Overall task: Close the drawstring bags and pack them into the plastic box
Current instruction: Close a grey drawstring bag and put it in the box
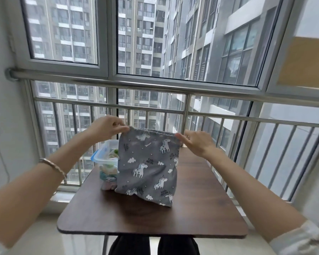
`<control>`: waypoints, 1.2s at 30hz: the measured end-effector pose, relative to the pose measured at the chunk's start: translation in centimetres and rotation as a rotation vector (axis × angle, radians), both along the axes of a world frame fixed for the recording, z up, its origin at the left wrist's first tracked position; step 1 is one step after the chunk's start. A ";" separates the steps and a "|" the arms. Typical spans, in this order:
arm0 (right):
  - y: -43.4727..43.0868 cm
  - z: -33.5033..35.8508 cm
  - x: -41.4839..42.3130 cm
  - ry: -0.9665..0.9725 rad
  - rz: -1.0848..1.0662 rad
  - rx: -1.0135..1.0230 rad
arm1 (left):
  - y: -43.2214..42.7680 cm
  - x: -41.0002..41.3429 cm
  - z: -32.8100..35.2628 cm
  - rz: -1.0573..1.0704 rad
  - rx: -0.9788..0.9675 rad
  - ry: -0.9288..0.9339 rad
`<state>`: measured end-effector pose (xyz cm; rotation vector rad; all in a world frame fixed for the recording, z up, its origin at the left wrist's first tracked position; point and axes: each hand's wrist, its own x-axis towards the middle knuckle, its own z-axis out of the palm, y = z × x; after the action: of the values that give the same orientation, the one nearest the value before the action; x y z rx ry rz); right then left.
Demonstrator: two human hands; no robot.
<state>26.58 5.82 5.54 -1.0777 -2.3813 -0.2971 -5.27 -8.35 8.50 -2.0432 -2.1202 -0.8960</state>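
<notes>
Drawstring bag (147, 166), grey with white unicorns and clouds, hangs upright between the two hands, its gathered top edge stretched from one set of fingers to the other. The left hand (105, 128) pinches the top left corner of the bag, fingers (121, 128) pressed together on the cloth. The right hand (196, 142) grips the top right corner in the same way, its fingers (180, 138) closed narrow on the hem. Below the fingers the bag drops down so that its bottom edge seems to reach the brown worktop (118, 214); the lower right corner lies nearest the camera. The mouth of the bag looks puckered along the top but is not drawn fully shut.

Just beside the left fingers, lower and behind the bag, stands the clear plastic box (104, 157) with a blue rim, near the far left corner of the worktop. Soft coloured bundles show through its wall; what they are cannot be told. The bag hides the right part of the box. A bracelet (53, 165) circles the left wrist. Beyond the fingers runs a metal railing (191, 89) before a window.
</notes>
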 end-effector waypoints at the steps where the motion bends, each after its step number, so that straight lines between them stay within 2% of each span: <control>1: 0.7 -0.4 0.9 0.027 -0.030 -0.055 | -0.2 -0.9 -0.3 0.014 -0.060 -0.068; 3: 1.7 -1.1 2.3 0.120 -0.081 -0.213 | -0.7 -2.5 -0.7 0.064 -0.122 -0.339; 5: 1.8 -1.6 2.8 0.380 -0.007 -0.515 | -0.9 -2.8 -1.3 0.013 -0.162 -0.840; 7: 1.0 -1.6 2.1 0.722 0.215 -0.971 | -0.3 -2.0 -2.1 -0.239 -0.142 -1.450; 8: 0.6 -1.5 1.4 0.899 0.370 -1.207 | 0.1 -1.2 -2.3 -0.377 -0.124 -1.672; 9: 0.3 -1.4 0.5 1.063 0.513 -1.388 | 0.4 0.0 -2.5 -0.505 -0.116 -1.828; 10: 0.0 -1.3 -0.4 1.203 0.635 -1.501 | 0.8 1.2 -2.6 -0.595 -0.112 -1.903; 13: -1.0 -0.8 -3.1 1.457 0.842 -1.597 | 1.8 4.2 -2.1 -0.634 -0.043 -1.849; 15: -1.7 -0.2 -4.2 1.479 0.891 -1.627 | 2.2 5.5 -1.6 -0.608 -0.017 -1.836; 17: -2.1 0.3 -4.5 1.471 0.868 -1.666 | 2.5 5.8 -1.2 -0.580 -0.018 -1.887; 19: -2.2 0.7 -4.5 1.426 0.723 -1.613 | 2.6 5.5 -1.0 -0.536 -0.040 -1.905; 22: -1.5 0.7 -3.6 1.259 0.513 -1.495 | 1.9 3.8 -1.0 -0.492 -0.068 -1.805; 24: -1.0 0.8 -2.6 1.187 0.454 -1.486 | 1.3 2.8 -1.1 -0.438 -0.078 -1.733; 27: -1.7 1.9 -2.2 1.107 0.497 -1.487 | 0.5 2.8 -0.7 -0.384 -0.119 -1.619; 30: -2.3 3.6 -3.2 1.016 0.649 -1.530 | 0.3 4.3 0.7 -0.471 -0.185 -1.552; 31: -2.5 4.2 -3.7 0.932 0.660 -1.523 | 0.3 4.7 1.2 -0.512 -0.204 -1.523; 34: -3.5 5.2 -5.5 0.480 0.589 -1.379 | 0.4 6.1 3.2 -0.652 -0.259 -1.451; 36: -4.6 5.4 -6.8 0.246 0.574 -1.319 | 1.1 7.2 4.5 -0.698 -0.256 -1.412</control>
<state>19.79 1.23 10.95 -0.6904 -2.3801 1.6690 1.93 -7.29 12.97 -2.6820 -1.7582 -2.9859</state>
